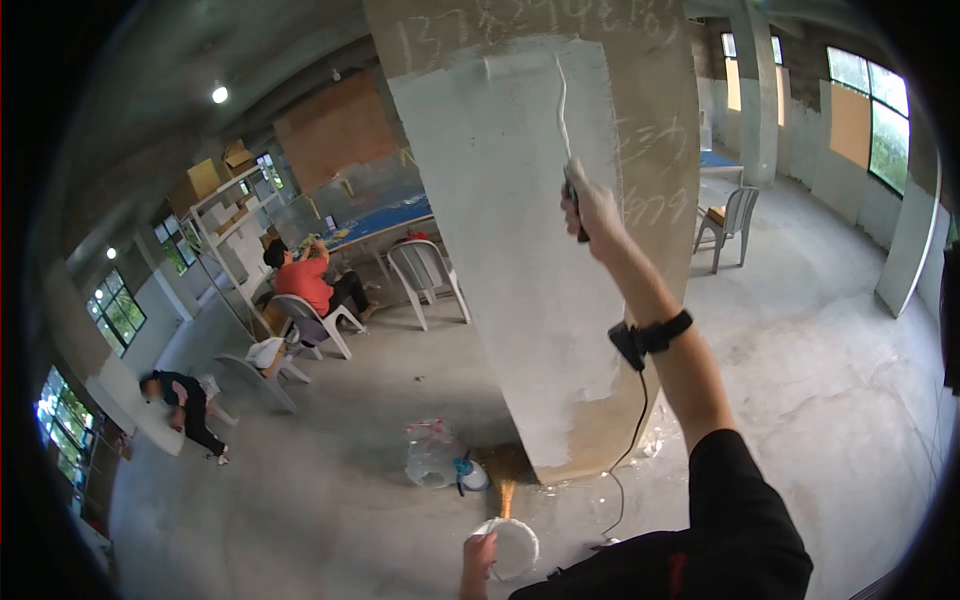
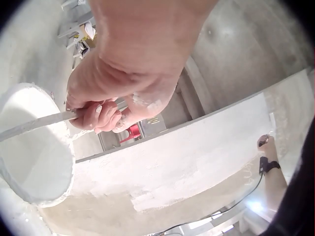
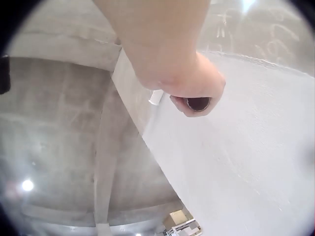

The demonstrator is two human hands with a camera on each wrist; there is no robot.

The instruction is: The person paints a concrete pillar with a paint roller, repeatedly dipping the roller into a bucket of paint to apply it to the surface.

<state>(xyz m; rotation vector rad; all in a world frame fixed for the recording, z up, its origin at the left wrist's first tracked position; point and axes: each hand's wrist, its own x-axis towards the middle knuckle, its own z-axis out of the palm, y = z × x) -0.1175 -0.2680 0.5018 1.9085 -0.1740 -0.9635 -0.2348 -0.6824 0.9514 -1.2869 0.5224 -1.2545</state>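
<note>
My right hand point(image 1: 597, 212) is raised against the column and grips the dark handle of a roller point(image 1: 563, 110), whose white-coated rod runs up to the top of the painted patch point(image 1: 520, 200). In the right wrist view the hand point(image 3: 184, 86) is curled round the handle, its round end facing the camera, with a bit of the white roller point(image 3: 156, 97) beyond. Low down, my left hand point(image 1: 480, 552) holds a white bucket point(image 1: 535, 548). The left wrist view shows that hand point(image 2: 123, 83) with fingers curled round the bucket's handle point(image 2: 39, 125); pale smears mark the skin.
A spray bottle point(image 1: 470, 475) and a clear plastic bag point(image 1: 428, 455) lie by the column's foot. A person in red point(image 1: 305, 280) sits at a blue table point(image 1: 385, 218) at left; another person point(image 1: 188, 405) bends near the far-left wall. Grey chairs point(image 1: 425, 275) stand around.
</note>
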